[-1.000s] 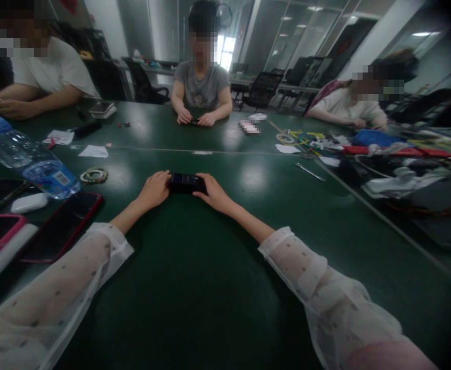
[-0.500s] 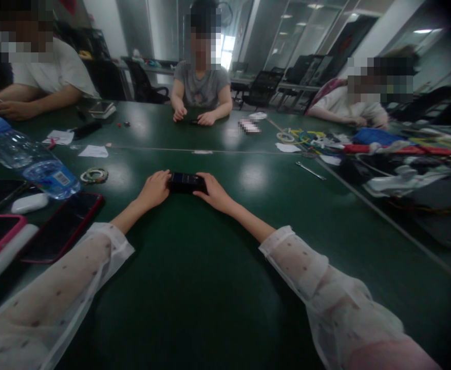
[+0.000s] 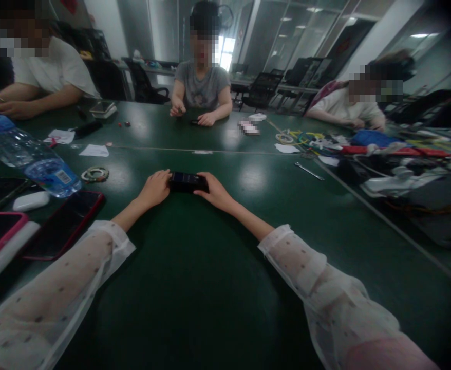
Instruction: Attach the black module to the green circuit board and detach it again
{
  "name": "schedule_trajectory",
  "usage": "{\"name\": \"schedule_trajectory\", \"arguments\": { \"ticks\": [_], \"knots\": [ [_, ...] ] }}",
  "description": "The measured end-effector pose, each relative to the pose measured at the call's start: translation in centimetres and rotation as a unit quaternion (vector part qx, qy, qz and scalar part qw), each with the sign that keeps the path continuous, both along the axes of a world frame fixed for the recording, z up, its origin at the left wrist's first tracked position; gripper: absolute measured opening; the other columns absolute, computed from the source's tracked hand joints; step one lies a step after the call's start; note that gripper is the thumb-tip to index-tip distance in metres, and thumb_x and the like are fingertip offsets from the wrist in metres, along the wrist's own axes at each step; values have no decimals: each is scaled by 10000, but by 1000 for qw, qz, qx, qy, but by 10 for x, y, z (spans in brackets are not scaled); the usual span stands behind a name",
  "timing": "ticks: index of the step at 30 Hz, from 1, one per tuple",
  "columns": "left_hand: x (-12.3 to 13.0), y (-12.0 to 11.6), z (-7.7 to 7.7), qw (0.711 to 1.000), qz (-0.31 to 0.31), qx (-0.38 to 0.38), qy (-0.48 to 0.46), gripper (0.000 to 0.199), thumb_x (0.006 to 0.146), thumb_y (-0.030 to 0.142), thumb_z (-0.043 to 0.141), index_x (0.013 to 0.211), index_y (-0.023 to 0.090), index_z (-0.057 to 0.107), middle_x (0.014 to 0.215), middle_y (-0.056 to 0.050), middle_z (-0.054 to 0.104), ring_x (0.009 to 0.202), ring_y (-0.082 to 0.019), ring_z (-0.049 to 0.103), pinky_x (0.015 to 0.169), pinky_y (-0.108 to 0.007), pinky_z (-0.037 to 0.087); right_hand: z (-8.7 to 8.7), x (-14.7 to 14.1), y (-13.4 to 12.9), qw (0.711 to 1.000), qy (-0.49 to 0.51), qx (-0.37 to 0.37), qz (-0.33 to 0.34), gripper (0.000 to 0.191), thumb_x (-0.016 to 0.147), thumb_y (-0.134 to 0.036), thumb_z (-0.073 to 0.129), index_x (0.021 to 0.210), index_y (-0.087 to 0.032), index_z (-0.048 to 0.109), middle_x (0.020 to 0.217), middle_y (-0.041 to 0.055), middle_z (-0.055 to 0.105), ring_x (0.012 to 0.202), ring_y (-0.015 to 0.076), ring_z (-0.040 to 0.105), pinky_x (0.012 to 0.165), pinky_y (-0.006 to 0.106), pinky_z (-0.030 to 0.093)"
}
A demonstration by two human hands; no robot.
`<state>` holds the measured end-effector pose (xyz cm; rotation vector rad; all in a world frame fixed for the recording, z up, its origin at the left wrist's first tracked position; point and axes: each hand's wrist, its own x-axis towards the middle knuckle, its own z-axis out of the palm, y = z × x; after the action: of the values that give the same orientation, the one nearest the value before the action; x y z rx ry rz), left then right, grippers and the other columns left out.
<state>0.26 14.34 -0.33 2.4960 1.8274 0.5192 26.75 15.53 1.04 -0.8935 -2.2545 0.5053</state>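
Contents of the upper left: a clear bottle (image 3: 36, 162) is holding liquid near its labelled base; a small white case (image 3: 32, 201) is lying below it, contents not visible. At the centre, a black device (image 3: 189, 182) is lying on the desk (image 3: 187, 257) between both hands. The left hand (image 3: 155, 189) is gripping its left end, fingers together, thumb hidden; the right hand (image 3: 215, 192) is pinching its right end, thumb along the near edge. The desk's green surface is extending between the forearms to the bottom of the frame. A pale seam is crossing beyond the device, and another is slanting down the right side, near a wrench (image 3: 309, 171). Relative to the earliest frame, the person opposite (image 3: 202, 87) is raising one hand away from a dark object (image 3: 194, 122); the wearer's hands are keeping their hold.
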Motion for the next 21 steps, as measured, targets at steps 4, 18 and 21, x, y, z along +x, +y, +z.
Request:
{"name": "schedule_trajectory", "arguments": {
  "ticks": [4,18,21],
  "knots": [
    [1,-1,1,1000,1,3,6,486,925,161,416,1400,99,496,1508,-171,473,1400,-322,421,1141,-528,372,0,0,1,1000,7,-3,-2,546,831,-225,740,1308,-203,474,1275,135,603,1193,286,592,1034,517,489],
    [2,0,-1,1000,5,0,-4,477,961,200,388,1423,120,475,1501,-164,484,1402,-319,418,1140,-533,363,-1,1,1,997,76,8,-8,532,858,-343,702,1319,-223,466,1265,124,593,1170,282,594,1013,489,492],
    [3,-1,2,1000,-1,-3,-7,447,962,196,381,1382,126,515,1476,-167,509,1393,-314,432,1144,-548,357,0,1,0,995,101,-5,-23,544,867,-412,685,1330,-245,453,1277,118,590,1143,278,609,984,470,518]
  ]
}}
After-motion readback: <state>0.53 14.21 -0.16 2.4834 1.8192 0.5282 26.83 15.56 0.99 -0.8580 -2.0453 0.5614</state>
